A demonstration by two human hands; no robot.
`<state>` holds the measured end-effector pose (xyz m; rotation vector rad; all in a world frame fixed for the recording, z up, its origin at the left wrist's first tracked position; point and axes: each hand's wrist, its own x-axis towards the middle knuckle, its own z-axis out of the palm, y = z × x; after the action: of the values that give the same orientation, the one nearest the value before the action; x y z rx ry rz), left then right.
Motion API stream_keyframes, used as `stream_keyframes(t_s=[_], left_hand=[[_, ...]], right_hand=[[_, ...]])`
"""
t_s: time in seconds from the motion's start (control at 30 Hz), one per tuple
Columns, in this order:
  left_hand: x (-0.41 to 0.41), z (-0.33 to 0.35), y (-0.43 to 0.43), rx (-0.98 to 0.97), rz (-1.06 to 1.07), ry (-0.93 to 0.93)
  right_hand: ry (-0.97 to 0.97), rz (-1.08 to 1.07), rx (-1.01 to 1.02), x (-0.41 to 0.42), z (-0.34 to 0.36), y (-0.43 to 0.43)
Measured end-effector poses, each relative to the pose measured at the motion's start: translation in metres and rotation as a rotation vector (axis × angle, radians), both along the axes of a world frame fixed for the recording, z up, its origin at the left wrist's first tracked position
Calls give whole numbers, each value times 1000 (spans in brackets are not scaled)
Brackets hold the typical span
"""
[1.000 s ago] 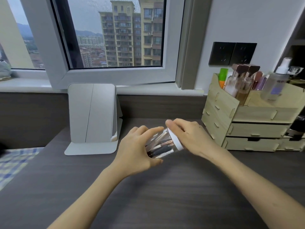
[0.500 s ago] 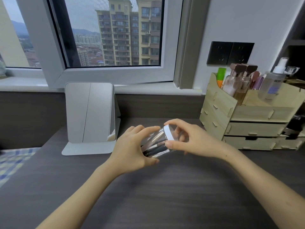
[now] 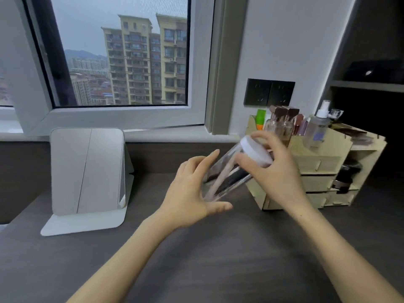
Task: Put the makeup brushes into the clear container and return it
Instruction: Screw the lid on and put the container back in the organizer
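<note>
Since half a second ago you've lifted the clear container [image 3: 227,171] up and right, tilting it steeper, white lid [image 3: 255,153] toward the wooden organizer [image 3: 323,162]. Pink and black makeup brushes [image 3: 225,182] show inside. Your right hand [image 3: 277,169] has a closed grip at the lid; your left hand [image 3: 192,193] has loosened, fingers spread, above the tabletop [image 3: 196,259].

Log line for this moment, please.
container: tilted, lid on, brushes inside | right hand: grips lid end | left hand: open at base
</note>
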<state>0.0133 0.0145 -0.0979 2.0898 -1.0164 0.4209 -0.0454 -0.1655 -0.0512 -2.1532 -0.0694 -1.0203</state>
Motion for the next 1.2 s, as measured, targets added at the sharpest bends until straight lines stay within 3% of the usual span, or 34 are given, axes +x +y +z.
stream_keyframes(t_s=[0.17,0.4,0.73,0.9,1.2], left_hand=[[16,9,-2,-140,139,-25],[27,9,-6,-141,181,-21],[29,12,-23,-120,183,-5],[29,15,-33,-117,173,-9],[26,9,-46,-119,180,57]], right_hand=[[-300,-329,129,-11,52,-73],[-281,-637,74,0,65,-141],[-47,-665,-99,29,62,-166],[257,-640,-252,48,68,-171],[520,-704,-444,76,64,-172]])
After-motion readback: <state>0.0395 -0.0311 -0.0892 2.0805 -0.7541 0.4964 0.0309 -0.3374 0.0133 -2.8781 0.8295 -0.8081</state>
